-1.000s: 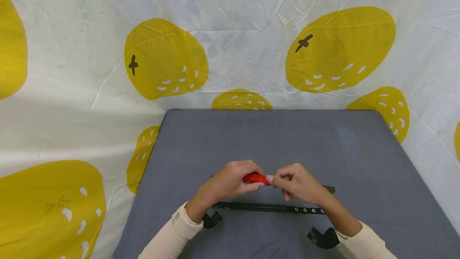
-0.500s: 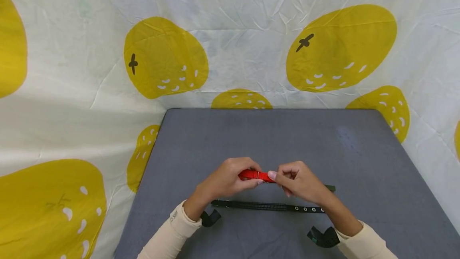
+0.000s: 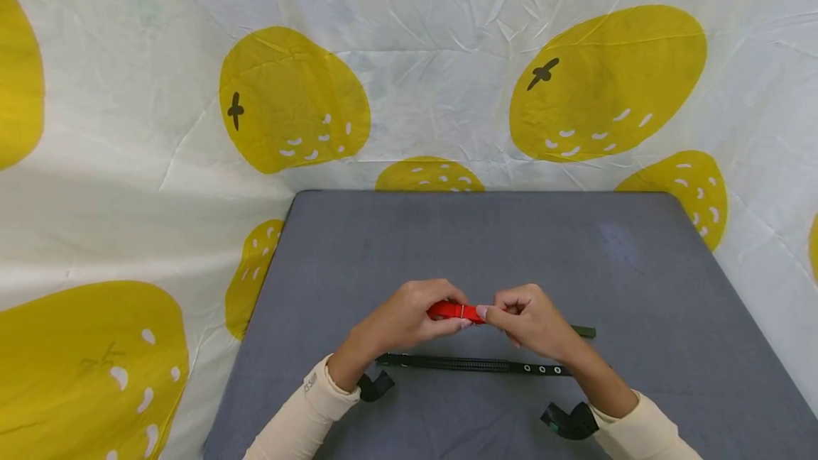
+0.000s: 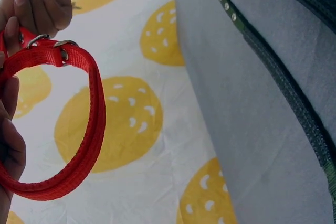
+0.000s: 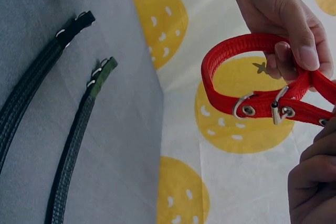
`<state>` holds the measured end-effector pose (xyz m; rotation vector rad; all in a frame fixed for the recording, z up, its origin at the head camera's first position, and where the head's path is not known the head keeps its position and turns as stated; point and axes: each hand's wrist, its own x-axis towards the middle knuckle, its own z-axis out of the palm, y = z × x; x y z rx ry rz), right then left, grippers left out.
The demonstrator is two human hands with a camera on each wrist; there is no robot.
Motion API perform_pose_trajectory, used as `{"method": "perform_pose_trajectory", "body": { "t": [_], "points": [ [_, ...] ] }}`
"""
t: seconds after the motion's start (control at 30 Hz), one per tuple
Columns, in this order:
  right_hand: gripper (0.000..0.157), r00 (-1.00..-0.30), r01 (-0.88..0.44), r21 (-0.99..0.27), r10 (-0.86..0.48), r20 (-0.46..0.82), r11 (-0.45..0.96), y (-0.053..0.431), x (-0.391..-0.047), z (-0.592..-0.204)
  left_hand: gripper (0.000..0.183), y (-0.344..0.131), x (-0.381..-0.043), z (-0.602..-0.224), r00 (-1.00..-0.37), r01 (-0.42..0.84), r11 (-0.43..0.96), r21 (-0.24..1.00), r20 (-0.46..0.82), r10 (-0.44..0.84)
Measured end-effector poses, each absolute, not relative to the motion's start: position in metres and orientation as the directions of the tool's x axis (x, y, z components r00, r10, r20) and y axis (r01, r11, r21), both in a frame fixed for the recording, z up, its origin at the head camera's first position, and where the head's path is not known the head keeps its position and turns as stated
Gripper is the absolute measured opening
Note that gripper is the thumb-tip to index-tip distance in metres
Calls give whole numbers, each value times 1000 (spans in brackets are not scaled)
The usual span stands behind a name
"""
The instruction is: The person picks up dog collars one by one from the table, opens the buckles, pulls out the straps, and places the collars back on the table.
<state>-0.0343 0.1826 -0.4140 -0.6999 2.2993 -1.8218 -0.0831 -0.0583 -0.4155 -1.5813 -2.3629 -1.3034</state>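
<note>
Both hands hold a red dog collar [image 5: 226, 98] up over the grey table, bent into a loop. In the right wrist view its metal buckle [image 5: 276, 109], D-ring [image 5: 241, 106] and eyelets show, with the strap end running through the buckle. My left hand [image 3: 409, 314] grips the loop between thumb and fingers. My right hand [image 3: 535, 321] pinches the strap end beside the buckle, its fingers curled, covering the tip. In the left wrist view the red collar [image 4: 94, 114] hangs as a wide open ring with nothing inside it.
A black collar with eyelets [image 3: 447, 364] lies across the grey table [image 3: 486, 247] in front of the hands. Behind it lies a green-ended collar [image 3: 584, 331], mostly hidden by the hands. A white cloth with yellow fruit prints [image 3: 434, 105] hangs behind and at the sides.
The left hand has risen slightly and tilted the red collar, so more of its band shows than a second ago. The right hand has shifted a little left, still pinching the strap.
</note>
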Motion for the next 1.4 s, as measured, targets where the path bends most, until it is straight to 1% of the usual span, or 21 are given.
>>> {"method": "perform_pose_trajectory", "body": {
  "t": [0.23, 0.4, 0.53, 0.63, 0.67, 0.77, 0.83, 1.0, 1.07, 1.13, 1.27, 1.4],
  "points": [
    [45, -885, -323, -940, -388, 259, 109, 184, -35, -416, 20, -61, -85, -414, -542, 727, 139, 672, 438, 718],
    [36, -865, -365, -930, -384, 324, 37, 188, -36, -420, 19, -62, -86, -414, -570, 705, 159, 692, 418, 707],
    [28, -850, -403, -915, -371, 374, -1, 189, -36, -425, 19, -63, -86, -415, -576, 705, 163, 690, 423, 700],
    [14, -867, -413, -909, -329, 374, 55, 187, -36, -426, 18, -63, -85, -417, -576, 712, 163, 683, 435, 692],
    [14, -877, -413, -906, -309, 368, 92, 186, -35, -426, 17, -63, -85, -417, -577, 713, 163, 682, 439, 689],
    [22, -898, -410, -890, -260, 356, 197, 182, -34, -427, 16, -64, -85, -418, -582, 715, 169, 679, 443, 682],
    [23, -904, -408, -883, -237, 355, 232, 179, -33, -427, 16, -64, -84, -418, -588, 710, 179, 681, 434, 682],
    [18, -906, -413, -877, -209, 368, 244, 175, -31, -427, 19, -66, -85, -419, -611, 691, 267, 671, 345, 713],
    [17, -904, -419, -871, -206, 374, 256, 174, -31, -427, 20, -65, -85, -420, -601, 704, 299, 644, 315, 734],
    [17, -902, -425, -864, -206, 380, 268, 173, -31, -429, 19, -64, -85, -421, -575, 742, 318, 591, 316, 755],
    [18, -894, -444, -845, -204, 399, 299, 170, -30, -432, 14, -60, -86, -425, -515, 823, 323, 468, 373, 772],
    [21, -882, -470, -819, -198, 427, 330, 165, -28, -434, 9, -56, -84, -426, -489, 861, 348, 372, 413, 769]
  ]
}}
